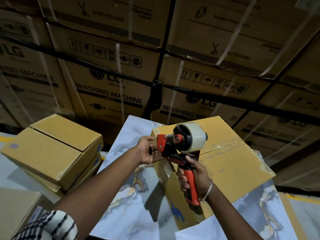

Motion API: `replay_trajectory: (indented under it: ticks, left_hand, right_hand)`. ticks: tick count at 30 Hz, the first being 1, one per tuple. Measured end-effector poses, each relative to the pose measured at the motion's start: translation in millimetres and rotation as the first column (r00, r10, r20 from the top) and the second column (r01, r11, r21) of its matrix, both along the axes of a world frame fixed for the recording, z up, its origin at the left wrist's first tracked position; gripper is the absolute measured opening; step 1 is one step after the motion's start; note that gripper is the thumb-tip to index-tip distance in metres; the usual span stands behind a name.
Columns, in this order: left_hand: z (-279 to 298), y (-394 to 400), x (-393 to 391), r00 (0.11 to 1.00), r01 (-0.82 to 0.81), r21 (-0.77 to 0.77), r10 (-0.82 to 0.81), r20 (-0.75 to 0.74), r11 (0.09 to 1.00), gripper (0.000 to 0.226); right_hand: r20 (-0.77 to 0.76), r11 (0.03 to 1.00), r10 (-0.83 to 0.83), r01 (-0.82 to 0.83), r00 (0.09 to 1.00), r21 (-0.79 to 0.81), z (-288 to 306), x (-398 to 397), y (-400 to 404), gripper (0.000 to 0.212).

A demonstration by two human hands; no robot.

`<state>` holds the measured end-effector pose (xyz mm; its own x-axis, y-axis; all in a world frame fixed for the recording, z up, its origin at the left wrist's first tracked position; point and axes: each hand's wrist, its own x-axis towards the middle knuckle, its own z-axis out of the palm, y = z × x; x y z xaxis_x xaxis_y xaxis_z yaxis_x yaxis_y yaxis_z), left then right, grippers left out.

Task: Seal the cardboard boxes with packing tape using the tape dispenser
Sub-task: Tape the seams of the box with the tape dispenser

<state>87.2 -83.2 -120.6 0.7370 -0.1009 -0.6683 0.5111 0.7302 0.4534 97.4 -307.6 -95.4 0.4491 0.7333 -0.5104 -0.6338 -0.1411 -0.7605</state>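
Nearest me, the person's right hand [194, 177] was wrapped tight around the red-and-black grip of the tape dispenser [181, 148], holding it up above the near edge of the box on the desk [124, 213]. The left hand [149, 151] reached in at the dispenser's front end, fingers loosely curled around the black plate below the red guard; I could not tell whether it was pinching the loose tape end or only steadying the head. The roll of tape [192, 139] looked pale and fairly full. Under the hands, the cardboard box [233, 163] already carried a shiny strip of clear tape along its top seam, and some tape seemed to trail down its near face, so I judged that box sealed or close to it. A blue mark showed low on its side, and a tiny word on top was too small to read. Farther left, a stack of smaller boxes [52, 153] stood beside the desk; the top one's flaps met at a dark, bare seam, so that one seemed left to tape. Behind everything rose a wall of big strapped cartons [110, 94] printed "LG", "Life's Good", "WASHING MACHINE", "BACK", with handling symbols.
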Motion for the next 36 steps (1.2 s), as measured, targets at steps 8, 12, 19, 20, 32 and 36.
replay_trajectory:
  ticks: [8, 12, 19, 20, 32, 36]
  left_hand:
    - [6.5, 20.3, 19.4, 0.969, 0.239, 0.485, -0.238, -0.066, 0.841, 0.011]
    - [10.3, 32.6, 29.2, 0.975, 0.218, 0.570, -0.205, -0.088, 0.792, 0.012]
    - [14.4, 32.2, 57.9, 0.935, 0.297, 0.828, -0.321, -0.151, 0.476, 0.023]
    - [13.8, 33.7, 63.9, 0.937, 0.283, 0.853, -0.317, -0.147, 0.439, 0.020]
    - [-4.1, 63.3, 121.9, 0.990, 0.126, 0.985, -0.084, -0.116, 0.120, 0.015]
    - [-16.9, 66.5, 125.9, 0.981, 0.180, 0.981, -0.092, -0.173, 0.074, 0.015]
  right_hand:
    - [0.040, 0.996, 0.077, -0.075, 0.996, -0.041, 3.1, 8.4, 5.1, 0.068]
    - [0.027, 0.995, 0.065, -0.063, 0.997, -0.074, 2.4, 16.2, 6.1, 0.062]
    - [0.064, 0.988, 0.001, 0.009, 0.998, -0.155, 1.7, 23.5, 12.9, 0.051]
    - [0.081, 0.987, -0.005, 0.018, 0.997, -0.160, 0.7, 25.0, 14.1, 0.051]
    - [0.188, 0.984, -0.068, 0.096, 0.980, -0.148, -7.7, 32.8, 21.3, 0.052]
    - [0.215, 0.979, -0.059, 0.098, 0.975, -0.177, -15.6, 25.0, 18.8, 0.055]
